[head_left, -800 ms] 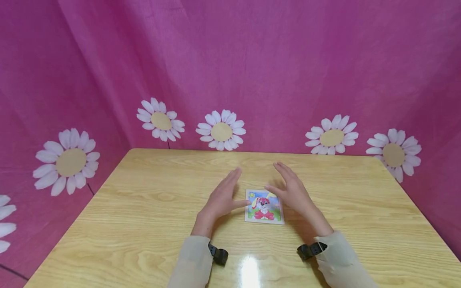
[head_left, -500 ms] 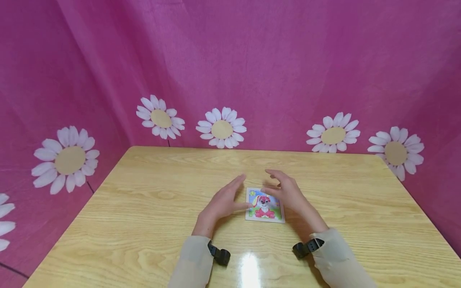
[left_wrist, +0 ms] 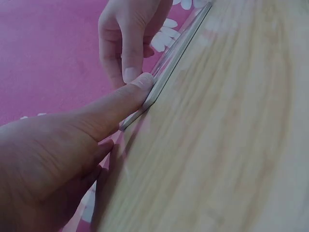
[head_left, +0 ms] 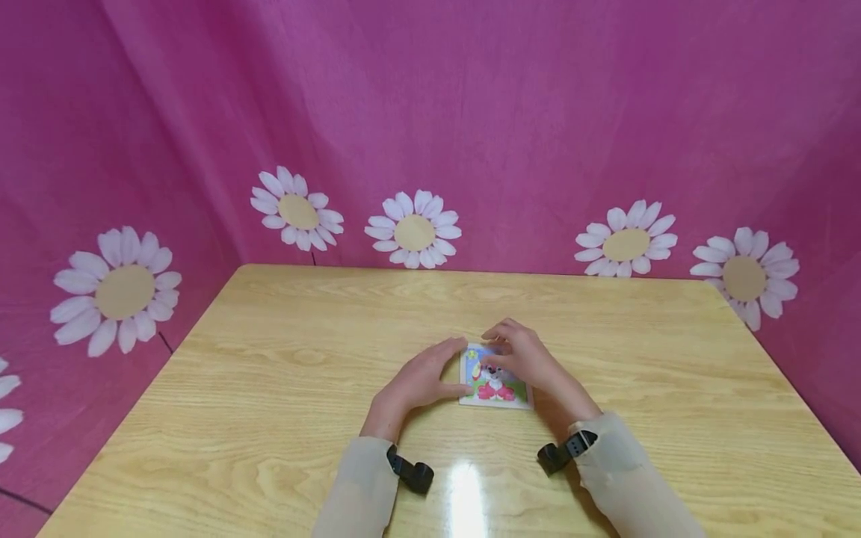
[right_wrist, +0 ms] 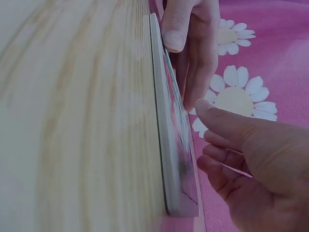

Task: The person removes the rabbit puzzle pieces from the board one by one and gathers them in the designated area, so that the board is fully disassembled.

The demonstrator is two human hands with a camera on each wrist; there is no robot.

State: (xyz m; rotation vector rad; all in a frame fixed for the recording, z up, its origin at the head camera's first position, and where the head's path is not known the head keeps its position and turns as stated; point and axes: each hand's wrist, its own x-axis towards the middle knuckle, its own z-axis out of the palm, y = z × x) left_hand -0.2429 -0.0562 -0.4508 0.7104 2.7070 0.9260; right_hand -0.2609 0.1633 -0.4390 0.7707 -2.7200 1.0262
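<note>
A small square picture board [head_left: 496,394] lies flat on the wooden table, showing a cartoon animal with long ears in pink and white. My left hand [head_left: 418,379] lies at its left side; in the left wrist view its thumb [left_wrist: 137,87] touches the board's corner and the index finger reaches toward the far left corner. Over the upper right part is my right hand [head_left: 528,359], its fingers loosely bent, covering some of the picture. In the right wrist view, the right thumb [right_wrist: 212,113] stands apart from the board's surface [right_wrist: 181,135], with nothing held.
The light wooden table [head_left: 289,373] extends around the board on all sides. A pink curtain [head_left: 511,134] with large white daisies hangs behind and at the sides. Each wrist carries a black strap with a small camera [head_left: 418,478].
Both hands have come down and closer to the board. My right hand has moved left over the picture, its fingers bending more; the left fingertips have come to the board's left side.
</note>
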